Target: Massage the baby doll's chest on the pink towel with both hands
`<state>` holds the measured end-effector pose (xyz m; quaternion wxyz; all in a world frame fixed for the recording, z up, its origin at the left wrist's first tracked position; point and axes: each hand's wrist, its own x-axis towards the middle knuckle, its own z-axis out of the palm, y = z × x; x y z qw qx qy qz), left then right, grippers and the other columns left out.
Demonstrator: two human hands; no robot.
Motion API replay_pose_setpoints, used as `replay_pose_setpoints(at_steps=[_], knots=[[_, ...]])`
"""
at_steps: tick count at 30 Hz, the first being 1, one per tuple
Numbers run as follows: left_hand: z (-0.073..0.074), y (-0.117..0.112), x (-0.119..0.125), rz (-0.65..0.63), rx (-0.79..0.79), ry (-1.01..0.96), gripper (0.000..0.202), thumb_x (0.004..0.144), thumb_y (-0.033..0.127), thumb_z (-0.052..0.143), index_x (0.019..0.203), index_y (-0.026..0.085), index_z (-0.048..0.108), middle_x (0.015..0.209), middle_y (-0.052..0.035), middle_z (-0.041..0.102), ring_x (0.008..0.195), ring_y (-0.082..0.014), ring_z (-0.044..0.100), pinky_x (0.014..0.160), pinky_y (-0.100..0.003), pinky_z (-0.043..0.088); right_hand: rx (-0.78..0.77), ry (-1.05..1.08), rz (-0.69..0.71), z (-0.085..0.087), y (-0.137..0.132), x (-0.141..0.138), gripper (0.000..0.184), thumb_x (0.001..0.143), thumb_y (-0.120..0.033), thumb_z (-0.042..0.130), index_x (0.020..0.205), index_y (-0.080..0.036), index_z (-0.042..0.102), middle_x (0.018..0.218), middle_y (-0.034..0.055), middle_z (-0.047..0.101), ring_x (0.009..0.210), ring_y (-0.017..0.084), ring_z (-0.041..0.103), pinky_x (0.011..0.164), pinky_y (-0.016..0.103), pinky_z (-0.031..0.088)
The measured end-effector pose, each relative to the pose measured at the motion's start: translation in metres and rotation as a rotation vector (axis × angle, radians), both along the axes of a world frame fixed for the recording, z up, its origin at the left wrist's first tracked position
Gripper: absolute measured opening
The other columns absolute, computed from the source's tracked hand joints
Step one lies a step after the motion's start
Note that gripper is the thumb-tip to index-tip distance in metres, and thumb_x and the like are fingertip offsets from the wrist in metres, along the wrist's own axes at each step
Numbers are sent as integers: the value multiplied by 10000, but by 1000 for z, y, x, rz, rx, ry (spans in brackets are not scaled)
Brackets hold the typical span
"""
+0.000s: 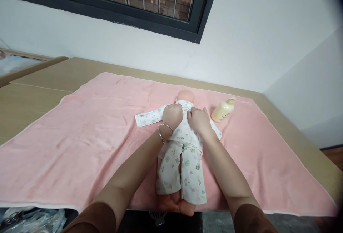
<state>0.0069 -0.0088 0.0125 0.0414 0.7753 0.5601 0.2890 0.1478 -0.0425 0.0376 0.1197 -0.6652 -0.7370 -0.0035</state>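
A baby doll [185,95] in a white printed top [184,129] and matching trousers [191,172] lies lengthwise, its head away from me and its bare feet at the near edge. My left hand [173,115], with a bracelet on the wrist, is closed in a fist at the upper chest of the top. My right hand [199,120] rests opposite, its fingertips bent onto the cloth near the collar. One sleeve [150,117] stretches out flat to the left. The other sleeve is partly hidden behind my right forearm.
A pink blanket [88,125] covers most of the wooden table [45,77]. Right of the doll stands a cream pump bottle [223,110]. A white wall and a dark-framed window [131,13] lie behind. Plastic bags [34,220] show below at the near left.
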Motion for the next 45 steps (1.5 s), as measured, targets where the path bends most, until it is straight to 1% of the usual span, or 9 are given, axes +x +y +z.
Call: replay_pose_setpoints(at_steps=[8,12,17,21,27,32,36,41,45], knots=[[-12,11,-4,-29,-34,-202,356,968,198,452,1229,140,688,1351,-155,678,1300,-277,588,1150,-428,394,-95,204,-21,-15,21,20,482,1059,-475,319,1346,-170,558,1535,161,517,1426,290,452,1215,585,187],[-12,9,-4,-41,-15,-234,340,952,162,461,1143,176,742,1235,-120,746,1170,-257,672,1068,-397,472,-71,144,-32,-12,14,13,495,1065,-433,291,1350,-132,563,1512,192,533,1425,307,452,1212,574,192],[-13,7,-3,24,26,-217,269,911,136,520,964,207,773,1044,-75,797,1051,-240,717,992,-362,514,-53,-27,-79,-1,0,-3,478,1051,-336,286,1243,-66,631,1305,232,672,1248,327,609,1213,560,156],[-18,11,-3,58,-4,-293,227,910,169,556,895,233,774,1073,-53,798,1078,-217,719,1010,-329,519,-73,55,-81,-4,7,5,491,1051,-382,292,1291,-95,610,1413,214,614,1329,325,551,1213,584,151],[-20,13,-3,55,-55,-366,259,940,202,538,971,231,793,1246,-49,756,1228,-221,670,1108,-346,479,-78,140,-63,-15,18,16,523,1051,-443,290,1344,-117,574,1487,201,556,1391,319,492,1216,600,145],[-21,15,-2,59,-82,-314,347,961,185,486,1171,194,763,1363,-64,692,1368,-251,572,1186,-401,414,-81,134,-71,-16,18,14,515,1049,-449,290,1332,-128,576,1484,197,559,1394,322,489,1214,604,144],[-25,19,-3,44,-61,-241,398,987,211,449,1288,157,704,1430,-104,642,1382,-273,551,1215,-444,375,-77,128,-76,-15,17,14,504,1047,-446,295,1303,-128,589,1467,202,573,1382,326,500,1208,610,161],[-28,21,-3,36,-44,-261,384,979,210,457,1271,179,704,1400,-86,668,1346,-253,574,1214,-441,377,-83,120,-76,-17,19,14,519,1053,-457,280,1328,-136,581,1483,195,561,1394,324,490,1214,604,153],[-28,22,-4,27,-51,-291,367,965,207,485,1255,172,708,1381,-93,679,1329,-261,586,1206,-446,384,-112,136,-54,-20,23,18,579,1056,-452,259,1469,-112,481,1587,194,442,1490,311,374,1231,585,151]])
